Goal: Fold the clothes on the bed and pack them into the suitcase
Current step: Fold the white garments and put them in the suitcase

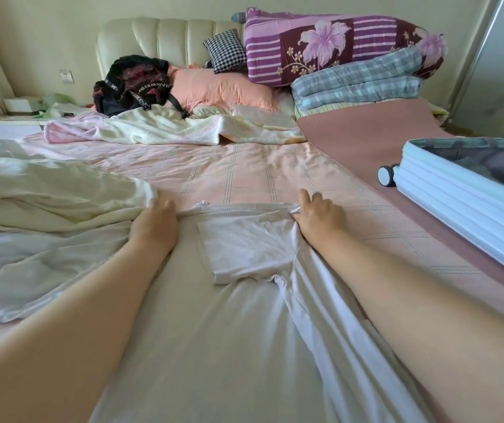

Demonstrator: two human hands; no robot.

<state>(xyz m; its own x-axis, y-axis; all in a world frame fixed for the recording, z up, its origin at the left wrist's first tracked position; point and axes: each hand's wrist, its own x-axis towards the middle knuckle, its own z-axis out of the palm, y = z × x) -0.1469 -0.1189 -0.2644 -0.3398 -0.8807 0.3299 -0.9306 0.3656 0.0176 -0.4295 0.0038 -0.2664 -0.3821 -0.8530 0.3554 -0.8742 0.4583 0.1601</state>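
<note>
gripping white garment (246, 250), both hands (156, 219) (320, 215)

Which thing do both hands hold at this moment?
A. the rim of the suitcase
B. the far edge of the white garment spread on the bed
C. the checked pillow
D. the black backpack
B: the left hand and the right hand each grip one end of the far edge of the white garment, while the suitcase lies untouched to the right.

Black backpack (134, 83) touches a peach pillow (223, 90) beneath a checked cushion (224, 50); a purple floral quilt (336, 44) tops a folded plaid quilt (357, 82).
</note>
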